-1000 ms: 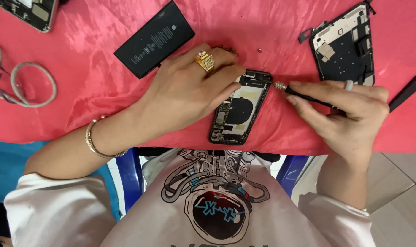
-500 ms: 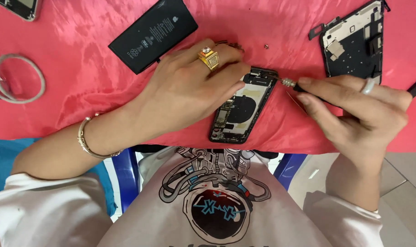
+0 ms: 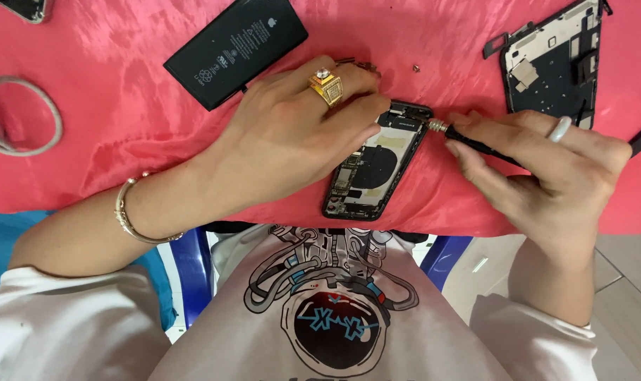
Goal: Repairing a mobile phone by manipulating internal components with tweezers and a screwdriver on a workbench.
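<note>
Far left on the red cloth (image 3: 123, 106) there's a grey cable loop (image 3: 21, 116), then a black battery (image 3: 236, 49) lying loose on a slant, well apart from the phone

The left hand (image 3: 292, 141) with the gold ring lies flat over the upper left part of the phone (image 3: 373, 169), fingers spread and pressing it down on the worktop rather than curled around anything, so it's pinning, not gripping. The phone is opened up with its insides facing the camera, and its long axis runs on a diagonal, bottom end toward the person's chest near the worktop edge, top end pointing up and to the right

The key bit: the screwdriver (image 3: 475, 144) comes in from the right, tip touching the phone's top right corner. The right hand (image 3: 546, 176) is closed tight around the shaft, so it's the working hand, just to the right of the corner

A couple of tiny screws (image 3: 417, 68) sit just above the phone, and a detached screen panel (image 3: 553, 63) lies at the far right
</note>
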